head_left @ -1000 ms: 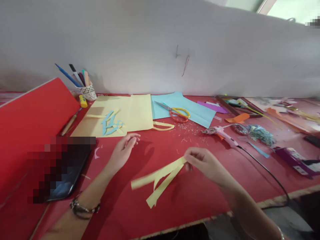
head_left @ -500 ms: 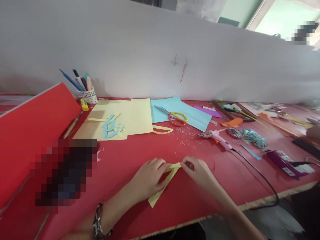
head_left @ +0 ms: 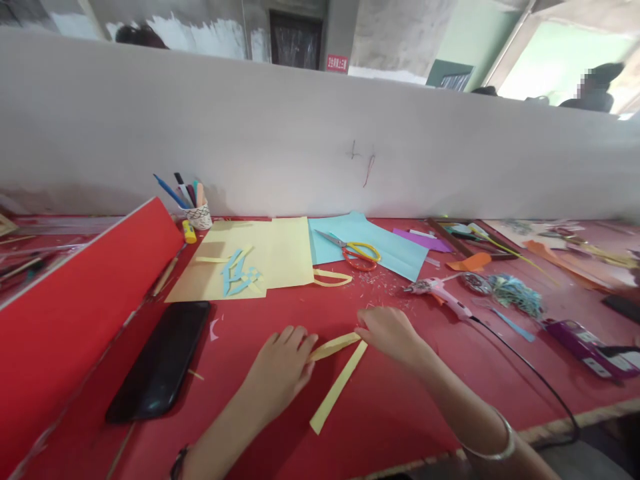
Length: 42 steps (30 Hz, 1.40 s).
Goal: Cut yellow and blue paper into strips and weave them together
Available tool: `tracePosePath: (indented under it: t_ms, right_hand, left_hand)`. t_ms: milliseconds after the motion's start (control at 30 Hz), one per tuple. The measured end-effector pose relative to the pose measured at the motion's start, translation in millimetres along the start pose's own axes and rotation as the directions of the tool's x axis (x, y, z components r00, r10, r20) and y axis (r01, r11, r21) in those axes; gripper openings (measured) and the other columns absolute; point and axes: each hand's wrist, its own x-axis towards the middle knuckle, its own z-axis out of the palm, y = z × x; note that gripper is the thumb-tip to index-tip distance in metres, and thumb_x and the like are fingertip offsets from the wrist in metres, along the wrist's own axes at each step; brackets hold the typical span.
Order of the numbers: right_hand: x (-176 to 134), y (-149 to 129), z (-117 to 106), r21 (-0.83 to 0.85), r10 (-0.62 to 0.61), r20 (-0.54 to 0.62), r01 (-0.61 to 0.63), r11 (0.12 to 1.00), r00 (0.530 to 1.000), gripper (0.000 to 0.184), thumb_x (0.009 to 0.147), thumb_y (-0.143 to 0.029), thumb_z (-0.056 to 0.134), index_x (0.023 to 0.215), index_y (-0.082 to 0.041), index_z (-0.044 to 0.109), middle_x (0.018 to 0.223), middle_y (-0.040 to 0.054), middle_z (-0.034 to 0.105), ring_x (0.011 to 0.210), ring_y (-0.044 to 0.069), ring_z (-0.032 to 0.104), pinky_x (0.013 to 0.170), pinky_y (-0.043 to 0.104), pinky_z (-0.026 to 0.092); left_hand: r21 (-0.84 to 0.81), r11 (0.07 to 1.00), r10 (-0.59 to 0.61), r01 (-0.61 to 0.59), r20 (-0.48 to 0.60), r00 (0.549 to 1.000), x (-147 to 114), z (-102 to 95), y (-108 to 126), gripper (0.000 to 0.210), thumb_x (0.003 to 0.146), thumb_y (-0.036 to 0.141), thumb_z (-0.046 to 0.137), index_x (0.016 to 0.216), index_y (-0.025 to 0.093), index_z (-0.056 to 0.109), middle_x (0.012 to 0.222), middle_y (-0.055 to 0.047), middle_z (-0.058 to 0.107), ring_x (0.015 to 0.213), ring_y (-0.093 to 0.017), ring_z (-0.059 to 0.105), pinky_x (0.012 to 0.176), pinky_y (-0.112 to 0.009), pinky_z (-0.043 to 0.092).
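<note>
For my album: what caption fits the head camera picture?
A yellow paper strip spans from left hand to right hand over a red table, with scissors and a pink glue gun nearby.

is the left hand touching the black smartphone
Apart: the head view plainly shows red tabletop between the left hand and the black smartphone.

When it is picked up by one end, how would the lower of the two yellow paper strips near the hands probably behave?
The lower yellow paper strip is probably very light, as it looks thin and narrow. It would likely droop or bend, being long for its width. It seems unlikely to roll, since it looks flat.
</note>
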Motion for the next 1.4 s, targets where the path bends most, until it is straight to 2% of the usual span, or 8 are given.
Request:
tracePosePath:
  t_ms: [200,300,433,733,867,1000,1200,1400]
  right_hand:
    - [67.7,-34.0,-7.2,0.201,-0.082,-0.159,0.114,0.973,0.984,0.036,0.079,-0.037,0.045,0.112,-0.023,0.045,0.111,0.0055,0.055,0.100,0.018,0.052,0.073,0.024,0.037]
    - [102.2,-47.5,5.5,0.293,0.010,-0.186,0.046,0.955,0.982,0.044,0.076,-0.033,0.048,0.116,-0.016,0.039,0.110,0.0117,0.053,0.100,0.022,0.051,0.074,0.029,0.038]
    - [127.4,-51.4,19.2,0.409,0.070,-0.205,0.020,0.912,0.976,0.041,0.072,-0.019,0.048,0.112,-0.019,0.040,0.089,0.0040,0.059,0.084,0.018,0.055,0.071,0.029,0.039]
    - [135.0,-35.2,4.4,0.596,0.112,-0.388,0.156,0.788,0.915,0.030,0.069,-0.003,0.036,0.084,-0.018,0.057,0.090,0.0023,0.060,0.081,0.015,0.055,0.072,0.027,0.041]
    - [140.3,-37.2,-0.6,0.690,0.160,-0.382,0.166,0.705,0.910,0.020,0.079,-0.010,0.038,0.081,-0.015,0.057,0.081,0.0010,0.060,0.060,0.010,0.055,0.057,0.025,0.044]
    - [145.0,-44.6,1.4,0.738,0.179,-0.360,0.163,0.654,0.916,0.017,0.085,-0.026,0.045,0.089,-0.011,0.053,0.079,0.0006,0.057,0.059,0.007,0.054,0.053,0.022,0.045]
    - [147.8,-56.7,8.9,0.680,0.056,-0.352,0.214,0.701,0.934,0.022,0.084,-0.015,0.032,0.092,-0.015,0.052,0.080,0.0003,0.058,0.057,0.009,0.054,0.051,0.021,0.041]
    - [130.5,-43.6,7.0,0.476,-0.153,-0.322,0.299,0.827,0.934,0.025,0.080,-0.022,0.043,0.103,-0.017,0.051,0.102,0.0068,0.054,0.091,0.017,0.051,0.077,0.030,0.038]
  left_hand:
    - [-0.230,0.969,0.103,-0.089,0.047,0.994,-6.9,19.9,36.8,0.063,0.073,0.048,0.049,0.128,0.025,0.033,0.130,-0.009,0.041,0.114,-0.028,0.040,0.088,-0.044,0.038]
    - [-0.251,0.964,0.103,-0.088,0.044,0.994,-5.1,32.0,47.4,0.062,0.075,0.051,0.044,0.130,0.024,0.032,0.132,-0.010,0.039,0.116,-0.029,0.038,0.093,-0.046,0.034]
    - [-0.199,0.976,0.078,-0.091,-0.073,0.994,-3.3,43.8,47.0,0.048,0.082,0.043,0.036,0.127,0.024,0.037,0.129,-0.008,0.043,0.115,-0.025,0.039,0.093,-0.042,0.034]
    - [-0.061,0.990,0.117,-0.125,-0.124,0.985,3.2,35.6,39.6,0.029,0.083,0.016,0.041,0.109,0.022,0.051,0.108,-0.003,0.058,0.093,-0.017,0.052,0.075,-0.030,0.044]
    - [-0.072,0.989,0.117,-0.129,-0.147,0.982,3.5,36.5,37.1,0.031,0.082,0.013,0.044,0.110,0.024,0.050,0.106,-0.002,0.057,0.093,-0.017,0.052,0.075,-0.030,0.044]
    - [-0.096,0.987,0.115,-0.127,-0.128,0.985,2.5,36.0,35.5,0.032,0.081,0.011,0.043,0.110,0.023,0.050,0.109,-0.002,0.056,0.092,-0.017,0.051,0.076,-0.031,0.043]
    - [-0.134,0.983,0.114,-0.126,-0.094,0.989,0.8,34.0,35.3,0.037,0.080,0.009,0.041,0.113,0.024,0.048,0.111,-0.001,0.055,0.094,-0.018,0.050,0.078,-0.032,0.042]
    - [-0.123,0.990,0.054,-0.071,-0.134,0.990,-0.5,33.2,33.1,0.039,0.079,0.008,0.041,0.111,0.026,0.049,0.110,-0.001,0.055,0.095,-0.017,0.051,0.078,-0.030,0.042]
